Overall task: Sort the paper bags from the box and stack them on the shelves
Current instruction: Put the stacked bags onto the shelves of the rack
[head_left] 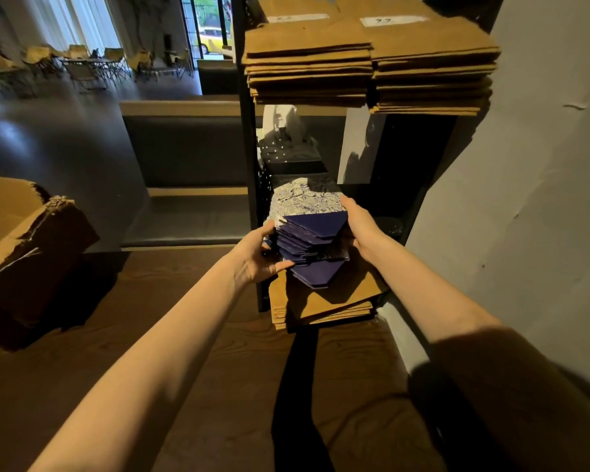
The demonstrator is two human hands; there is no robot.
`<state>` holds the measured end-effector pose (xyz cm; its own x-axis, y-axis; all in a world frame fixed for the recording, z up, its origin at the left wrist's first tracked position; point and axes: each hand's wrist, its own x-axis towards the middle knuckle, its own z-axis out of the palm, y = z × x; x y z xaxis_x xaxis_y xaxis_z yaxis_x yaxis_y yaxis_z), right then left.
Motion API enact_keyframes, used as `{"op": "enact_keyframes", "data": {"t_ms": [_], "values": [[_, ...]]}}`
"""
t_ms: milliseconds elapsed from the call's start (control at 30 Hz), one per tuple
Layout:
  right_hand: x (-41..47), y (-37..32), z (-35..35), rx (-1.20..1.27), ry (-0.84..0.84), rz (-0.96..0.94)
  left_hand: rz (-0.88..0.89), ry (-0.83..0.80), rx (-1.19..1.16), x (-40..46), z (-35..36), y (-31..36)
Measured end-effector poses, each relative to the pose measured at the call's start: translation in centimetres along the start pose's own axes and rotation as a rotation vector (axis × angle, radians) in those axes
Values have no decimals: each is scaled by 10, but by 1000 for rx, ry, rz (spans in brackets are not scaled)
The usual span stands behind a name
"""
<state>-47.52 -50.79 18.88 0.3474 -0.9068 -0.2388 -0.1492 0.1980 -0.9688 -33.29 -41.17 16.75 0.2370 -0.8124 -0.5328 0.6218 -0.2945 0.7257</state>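
dark shelf unit (249, 185), blue bag stack (312, 240) between both hands' fingers (269, 229)

A dark metal shelf unit (249, 158) is set against the grey wall. Two stacks of flat brown paper bags (368, 63) are laid side by side on its upper shelf. A lower stack of brown paper bags (324, 306) is seen at the unit's foot. A torn cardboard box (24, 240) is placed on the wooden floor (191, 386), well apart to the left.
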Motion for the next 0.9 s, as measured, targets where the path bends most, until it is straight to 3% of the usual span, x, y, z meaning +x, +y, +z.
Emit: {"op": "enact_keyframes", "data": {"t_ms": [133, 300, 467, 600, 733, 900], "values": [[6, -1, -8, -28, 1, -34, 2, -3, -15, 3, 2, 3], [9, 8, -21, -97, 28, -45, -40, 52, 269, -6, -8, -2], [8, 10, -28, -106, 3, -45, 93, 149, 319, -12, -10, 0], [7, 6, -26, -104, -25, -76, 150, 179, 290, -11, -4, 5], [7, 0, -25, -95, -28, -68, 52, 157, 77, -5, 3, 4], [9, 8, -35, -28, -18, 29, 110, 180, 96, -6, 12, 0]]}}
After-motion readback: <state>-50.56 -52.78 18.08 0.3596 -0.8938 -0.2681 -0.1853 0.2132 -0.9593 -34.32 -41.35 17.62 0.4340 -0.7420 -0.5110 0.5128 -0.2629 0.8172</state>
